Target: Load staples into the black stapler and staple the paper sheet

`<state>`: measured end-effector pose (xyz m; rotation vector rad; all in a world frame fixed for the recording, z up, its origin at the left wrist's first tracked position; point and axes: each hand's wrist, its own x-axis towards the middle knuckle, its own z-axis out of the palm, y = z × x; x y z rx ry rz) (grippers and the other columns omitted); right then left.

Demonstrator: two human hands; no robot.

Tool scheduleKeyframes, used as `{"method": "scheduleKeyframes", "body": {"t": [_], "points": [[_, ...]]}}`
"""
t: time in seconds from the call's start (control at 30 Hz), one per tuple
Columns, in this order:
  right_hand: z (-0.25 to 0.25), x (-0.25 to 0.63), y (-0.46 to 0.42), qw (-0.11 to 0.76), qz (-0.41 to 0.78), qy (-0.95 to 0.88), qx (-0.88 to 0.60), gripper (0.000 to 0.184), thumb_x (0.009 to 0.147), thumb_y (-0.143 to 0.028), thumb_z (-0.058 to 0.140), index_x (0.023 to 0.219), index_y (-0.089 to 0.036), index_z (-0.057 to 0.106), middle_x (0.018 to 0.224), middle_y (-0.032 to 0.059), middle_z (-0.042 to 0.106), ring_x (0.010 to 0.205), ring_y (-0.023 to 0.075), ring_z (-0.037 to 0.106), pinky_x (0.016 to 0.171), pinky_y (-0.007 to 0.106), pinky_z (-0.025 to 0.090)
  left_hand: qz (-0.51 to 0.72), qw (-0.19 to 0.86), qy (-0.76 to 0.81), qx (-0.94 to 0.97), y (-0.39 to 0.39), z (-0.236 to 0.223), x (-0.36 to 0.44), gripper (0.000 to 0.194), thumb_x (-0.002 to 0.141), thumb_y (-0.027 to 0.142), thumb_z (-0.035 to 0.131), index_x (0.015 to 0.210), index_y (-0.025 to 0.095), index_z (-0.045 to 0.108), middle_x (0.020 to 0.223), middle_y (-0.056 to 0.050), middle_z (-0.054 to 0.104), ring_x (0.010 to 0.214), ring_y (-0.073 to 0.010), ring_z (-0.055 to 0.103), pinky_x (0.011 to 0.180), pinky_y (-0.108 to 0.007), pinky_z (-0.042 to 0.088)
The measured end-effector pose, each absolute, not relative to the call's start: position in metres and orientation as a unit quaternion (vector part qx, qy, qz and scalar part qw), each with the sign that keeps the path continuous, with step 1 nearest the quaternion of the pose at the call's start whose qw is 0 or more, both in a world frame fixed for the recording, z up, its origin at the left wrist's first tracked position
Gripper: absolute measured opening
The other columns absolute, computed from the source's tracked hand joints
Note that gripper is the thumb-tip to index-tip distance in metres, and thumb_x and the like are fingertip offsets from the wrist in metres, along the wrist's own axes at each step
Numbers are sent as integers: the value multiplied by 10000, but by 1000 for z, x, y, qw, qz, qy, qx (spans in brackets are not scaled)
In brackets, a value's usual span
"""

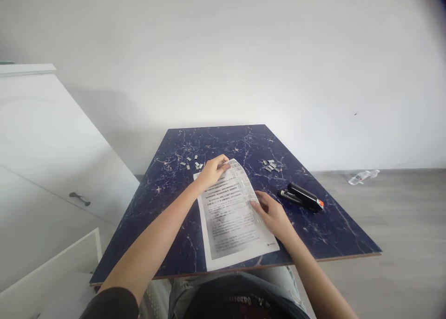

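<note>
Printed sheets of paper (230, 221) lie at the near edge of the dark blue marbled table, their upper right side curling up. My left hand (214, 169) pinches the top edge of the paper between thumb and fingers. My right hand (270, 212) rests at the paper's right edge, thumb on top and fingers curled round the side. To the right of that hand lies a black stapler (301, 197) with an orange-red end. Whether the paper is one sheet or several is hard to tell.
Small grey metal strips, which look like staples (271, 166), lie in a loose group behind my right hand. More such pieces (188, 159) are scattered beyond my left hand. A white cabinet (45, 138) stands left of the table (216, 140). A clear plastic bottle (364, 176) lies on the floor.
</note>
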<state>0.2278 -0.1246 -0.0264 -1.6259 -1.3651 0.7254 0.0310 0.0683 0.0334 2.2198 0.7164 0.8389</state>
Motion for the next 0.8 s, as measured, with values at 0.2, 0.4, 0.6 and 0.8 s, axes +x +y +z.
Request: {"method": "scheduleKeyframes", "body": {"t": [0.2,0.4,0.6,0.8], "points": [[-19,222,-92,553,444,-412,-572,382,815,-570,719,966,-219,703,872,60,768,754,272,710,704,395,555,404,171,481,759,76,15,7,511,774,345,793,1187,179,543,1262,-160,592,1251,-304,533,1092,-445,399],[-1,226,-67,623,451,-355,-531,448,714,-563,815,986,-244,659,865,44,757,739,254,699,650,370,548,389,443,570,573,53,2,-24,566,797,492,774,1175,131,555,1208,-196,658,1064,-288,684,944,-443,540],[5,212,-53,608,536,-334,-481,402,716,-503,810,961,-233,641,876,35,737,788,239,695,679,355,549,229,650,474,548,32,4,-30,557,774,618,759,952,95,692,997,-193,741,805,-228,726,739,-350,595],[50,198,-53,601,527,-399,-449,412,802,-550,719,1076,-257,625,920,28,727,830,236,687,683,352,550,231,576,475,624,33,-1,-33,673,788,764,629,877,104,723,861,-129,723,679,-172,642,540,-267,485]]}}
